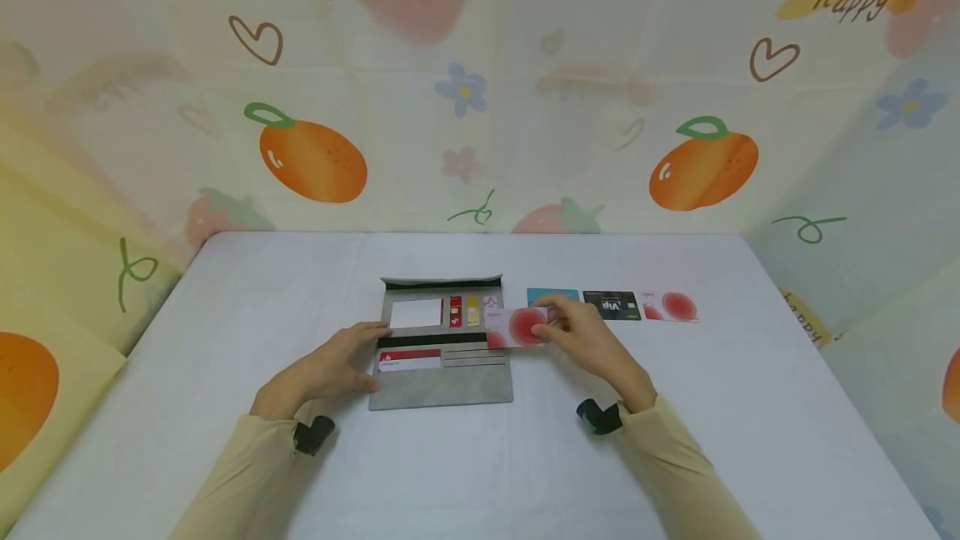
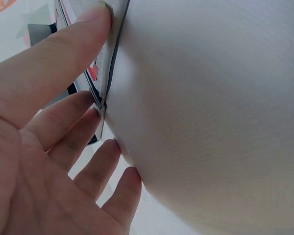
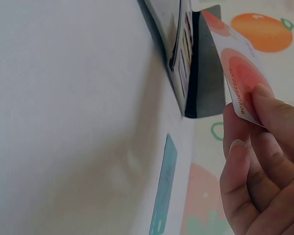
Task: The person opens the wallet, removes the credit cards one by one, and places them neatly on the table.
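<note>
An unfolded grey wallet (image 1: 472, 382) lies on the table with cards in its slots, among them a red-and-white card (image 1: 409, 360). My left hand (image 1: 330, 367) rests at the wallet's left edge. In the left wrist view, the thumb (image 2: 88, 29) touches the wallet near that edge and the other fingers are spread beside it. Between thumb and fingers, my right hand (image 1: 588, 342) pinches a pink-and-white card (image 1: 517, 327) with a red circle. It is held over the wallet's right side, in front of the upper slots.
Right of the wallet, a blue card (image 1: 551, 295), a black VIP card (image 1: 611, 305) and another pink card (image 1: 670, 306) lie in a row on the white-covered table (image 1: 450, 473). A patterned cloth (image 1: 540, 148) hangs behind the table.
</note>
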`<action>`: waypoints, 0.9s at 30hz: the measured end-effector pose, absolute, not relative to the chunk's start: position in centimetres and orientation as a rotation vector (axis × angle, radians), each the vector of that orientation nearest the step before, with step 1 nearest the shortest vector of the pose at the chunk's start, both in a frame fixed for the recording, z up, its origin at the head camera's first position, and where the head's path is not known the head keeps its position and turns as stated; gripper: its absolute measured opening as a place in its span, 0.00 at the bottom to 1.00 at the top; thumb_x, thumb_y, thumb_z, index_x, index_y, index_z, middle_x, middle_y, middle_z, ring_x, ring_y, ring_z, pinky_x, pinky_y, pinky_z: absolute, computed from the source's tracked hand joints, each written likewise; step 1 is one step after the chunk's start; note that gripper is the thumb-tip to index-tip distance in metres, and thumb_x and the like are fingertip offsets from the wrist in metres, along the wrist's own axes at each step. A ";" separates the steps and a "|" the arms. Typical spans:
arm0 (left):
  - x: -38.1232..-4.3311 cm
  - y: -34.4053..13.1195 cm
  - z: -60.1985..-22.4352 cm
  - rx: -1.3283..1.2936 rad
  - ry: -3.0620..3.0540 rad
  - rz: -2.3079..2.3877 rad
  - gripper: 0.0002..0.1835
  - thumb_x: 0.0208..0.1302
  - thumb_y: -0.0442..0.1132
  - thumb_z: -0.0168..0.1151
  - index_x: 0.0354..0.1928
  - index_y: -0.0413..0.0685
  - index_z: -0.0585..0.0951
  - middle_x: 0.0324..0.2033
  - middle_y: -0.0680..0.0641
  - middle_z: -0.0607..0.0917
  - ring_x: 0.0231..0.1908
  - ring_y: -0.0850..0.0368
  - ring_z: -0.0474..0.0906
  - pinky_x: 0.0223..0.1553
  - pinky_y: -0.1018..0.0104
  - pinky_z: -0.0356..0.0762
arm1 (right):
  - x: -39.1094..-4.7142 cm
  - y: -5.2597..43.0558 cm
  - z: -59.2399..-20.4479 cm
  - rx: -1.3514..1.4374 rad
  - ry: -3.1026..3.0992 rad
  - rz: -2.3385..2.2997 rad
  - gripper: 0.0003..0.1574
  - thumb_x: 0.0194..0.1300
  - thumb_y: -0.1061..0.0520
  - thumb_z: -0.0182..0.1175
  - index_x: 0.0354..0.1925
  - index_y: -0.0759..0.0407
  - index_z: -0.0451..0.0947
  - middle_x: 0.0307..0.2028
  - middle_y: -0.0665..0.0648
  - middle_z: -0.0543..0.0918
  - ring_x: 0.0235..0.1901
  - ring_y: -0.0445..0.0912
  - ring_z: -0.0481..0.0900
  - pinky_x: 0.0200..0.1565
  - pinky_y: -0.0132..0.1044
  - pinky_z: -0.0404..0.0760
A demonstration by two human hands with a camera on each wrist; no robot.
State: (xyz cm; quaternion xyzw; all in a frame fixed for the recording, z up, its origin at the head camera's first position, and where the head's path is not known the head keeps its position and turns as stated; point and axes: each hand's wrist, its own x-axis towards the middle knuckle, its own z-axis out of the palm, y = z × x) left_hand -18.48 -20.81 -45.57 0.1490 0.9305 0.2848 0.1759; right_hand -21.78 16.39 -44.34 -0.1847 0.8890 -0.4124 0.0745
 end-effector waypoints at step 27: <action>-18.5 -21.0 -45.5 0.460 2.633 0.826 0.42 0.53 0.35 0.75 0.70 0.34 0.66 0.71 0.31 0.63 0.71 0.26 0.55 0.67 0.30 0.58 | -22.1 21.3 -45.0 -0.475 2.714 -1.190 0.22 0.66 0.58 0.65 0.57 0.63 0.76 0.37 0.59 0.83 0.34 0.48 0.80 0.37 0.32 0.81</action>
